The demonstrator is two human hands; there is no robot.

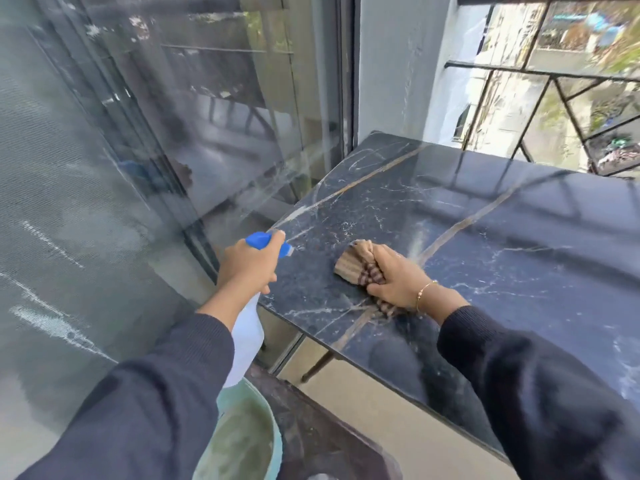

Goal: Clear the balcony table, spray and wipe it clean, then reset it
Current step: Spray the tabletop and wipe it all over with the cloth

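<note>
A black marble-patterned balcony table [485, 209] with pale veins fills the right half of the view. My left hand [247, 263] grips a white spray bottle [246, 341] by its blue trigger head, nozzle pointing over the table's left edge. My right hand [394, 277] clutches a bunched brown striped cloth [353, 266] and presses it on the tabletop near the front left corner. Fine droplets speckle the surface around the cloth.
A glass sliding door [194, 116] and mesh screen stand on the left, close to the table's edge. A black metal railing [554, 77] borders the far side. A pale green bucket [242, 438] sits low beside a dark brown chair or stool.
</note>
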